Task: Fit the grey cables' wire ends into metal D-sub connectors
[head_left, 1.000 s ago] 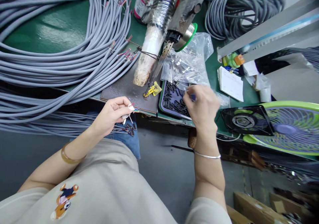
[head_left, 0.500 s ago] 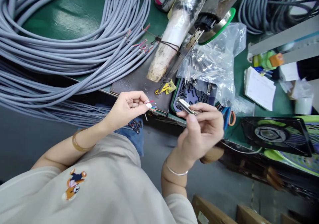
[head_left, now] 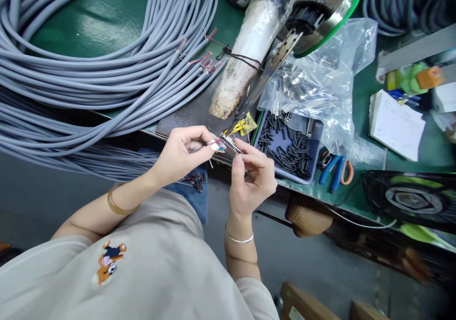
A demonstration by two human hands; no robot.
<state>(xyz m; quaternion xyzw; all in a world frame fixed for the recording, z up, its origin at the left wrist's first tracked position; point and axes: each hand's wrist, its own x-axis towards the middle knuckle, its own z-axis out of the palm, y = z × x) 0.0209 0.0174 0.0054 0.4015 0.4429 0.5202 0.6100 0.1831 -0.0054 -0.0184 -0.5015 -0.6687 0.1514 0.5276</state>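
Pinched in my left hand is the end of a cable, with thin coloured wires fanning out past the thumb; the cable itself is hidden by the fingers. My right hand grips a metal multi-pin connector between thumb and fingers. The connector lies right beside the wire ends, its left end close to my left thumb; whether a wire touches a pin I cannot tell. Just above them is the lower end of a metal strip with a yellow piece.
Grey cables with stripped ends lie at left. A blue tray holds short black tubes, beside a plastic bag. A wrapped white tube and a solder spool stand behind. Pliers and a fan are at right.
My right hand has moved left with the connector, bringing it up to the wires in my left hand. The tray of black tubes is now more in view. My left hand has hardly moved.
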